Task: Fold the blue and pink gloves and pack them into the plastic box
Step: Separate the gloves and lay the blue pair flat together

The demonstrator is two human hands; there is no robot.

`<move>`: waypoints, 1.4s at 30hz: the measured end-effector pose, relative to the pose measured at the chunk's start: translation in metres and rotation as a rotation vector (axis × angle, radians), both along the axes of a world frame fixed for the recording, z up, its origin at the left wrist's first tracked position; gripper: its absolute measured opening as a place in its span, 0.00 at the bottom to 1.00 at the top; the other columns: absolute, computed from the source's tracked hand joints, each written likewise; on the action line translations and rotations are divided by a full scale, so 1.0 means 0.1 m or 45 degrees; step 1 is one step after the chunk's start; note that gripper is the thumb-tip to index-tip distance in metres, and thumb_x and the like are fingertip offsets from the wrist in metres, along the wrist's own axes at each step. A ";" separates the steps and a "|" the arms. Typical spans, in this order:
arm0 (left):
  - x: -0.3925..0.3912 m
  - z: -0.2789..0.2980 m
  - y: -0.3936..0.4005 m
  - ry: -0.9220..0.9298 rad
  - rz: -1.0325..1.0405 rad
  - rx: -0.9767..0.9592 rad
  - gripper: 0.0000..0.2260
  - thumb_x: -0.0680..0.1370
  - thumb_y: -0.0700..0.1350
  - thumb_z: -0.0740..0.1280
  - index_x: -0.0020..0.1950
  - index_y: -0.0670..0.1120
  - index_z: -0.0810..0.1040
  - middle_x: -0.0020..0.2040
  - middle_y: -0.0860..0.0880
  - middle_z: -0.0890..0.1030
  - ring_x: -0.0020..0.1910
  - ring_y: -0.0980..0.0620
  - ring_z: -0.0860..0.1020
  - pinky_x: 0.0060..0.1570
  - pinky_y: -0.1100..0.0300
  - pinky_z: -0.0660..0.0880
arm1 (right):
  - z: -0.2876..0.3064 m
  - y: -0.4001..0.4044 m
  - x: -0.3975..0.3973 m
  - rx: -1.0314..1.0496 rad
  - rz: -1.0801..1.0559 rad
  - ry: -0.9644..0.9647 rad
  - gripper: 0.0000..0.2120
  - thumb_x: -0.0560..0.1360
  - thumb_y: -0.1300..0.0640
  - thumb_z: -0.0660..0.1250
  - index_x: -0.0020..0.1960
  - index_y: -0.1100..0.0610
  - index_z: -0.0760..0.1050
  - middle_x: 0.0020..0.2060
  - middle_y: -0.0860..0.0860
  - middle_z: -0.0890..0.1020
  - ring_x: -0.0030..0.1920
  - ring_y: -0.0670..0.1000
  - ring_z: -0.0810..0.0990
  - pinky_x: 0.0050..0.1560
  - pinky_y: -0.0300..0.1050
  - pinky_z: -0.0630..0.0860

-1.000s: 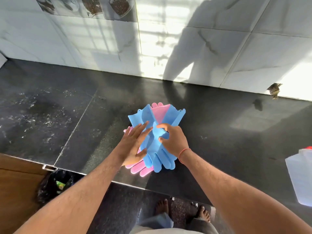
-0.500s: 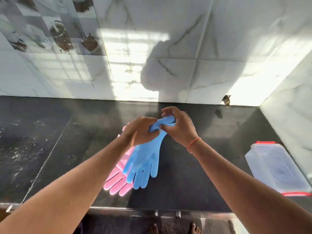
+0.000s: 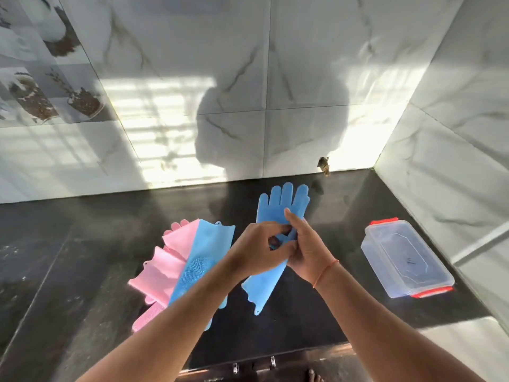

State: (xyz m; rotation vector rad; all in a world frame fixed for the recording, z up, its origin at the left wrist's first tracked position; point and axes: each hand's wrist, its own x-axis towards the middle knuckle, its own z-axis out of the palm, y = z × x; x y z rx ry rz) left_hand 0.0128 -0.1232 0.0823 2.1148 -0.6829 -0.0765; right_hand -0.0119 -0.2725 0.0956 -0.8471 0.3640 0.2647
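Note:
One blue glove (image 3: 281,205) lies stretched out on the black counter (image 3: 82,244), fingers toward the wall, cuff toward me. My left hand (image 3: 256,249) and my right hand (image 3: 308,252) both pinch it at its middle. To the left lies a pile with a second blue glove (image 3: 203,257) on top of the pink gloves (image 3: 162,266). The clear plastic box (image 3: 405,257) with red clasps stands to the right, lid on.
White marble wall tiles (image 3: 192,133) rise behind the counter, and a side wall (image 3: 454,161) closes it off right of the box. The counter's front edge (image 3: 275,357) runs below my forearms.
The blue glove has come off the pile and now lies flat to its right, fingers pointing at the wall. Both hands moved with it. The view swung right and the box is in full view.

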 end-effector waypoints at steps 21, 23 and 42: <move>0.20 -0.79 -0.35 1.227 0.666 -1.020 0.15 0.88 0.48 0.67 0.74 0.45 0.79 0.69 0.40 0.84 0.70 0.39 0.82 0.72 0.40 0.78 | -0.92 -0.78 -0.50 -0.513 0.636 0.335 0.20 0.79 0.70 0.69 0.69 0.60 0.80 0.61 0.59 0.89 0.63 0.65 0.87 0.68 0.69 0.80; 0.27 -0.88 -0.30 1.227 0.723 -0.963 0.15 0.88 0.47 0.67 0.74 0.45 0.79 0.70 0.40 0.84 0.71 0.38 0.82 0.71 0.41 0.79 | -1.07 -0.72 -0.58 -0.564 0.617 0.399 0.16 0.81 0.71 0.68 0.66 0.60 0.82 0.57 0.57 0.90 0.59 0.62 0.89 0.62 0.67 0.84; 0.58 -1.39 -0.10 1.002 0.767 -0.583 0.14 0.83 0.40 0.74 0.69 0.43 0.81 0.62 0.40 0.85 0.65 0.38 0.83 0.65 0.42 0.83 | -1.53 -0.54 -0.70 -1.033 0.653 0.466 0.07 0.81 0.55 0.76 0.53 0.59 0.84 0.46 0.54 0.91 0.40 0.54 0.92 0.40 0.47 0.89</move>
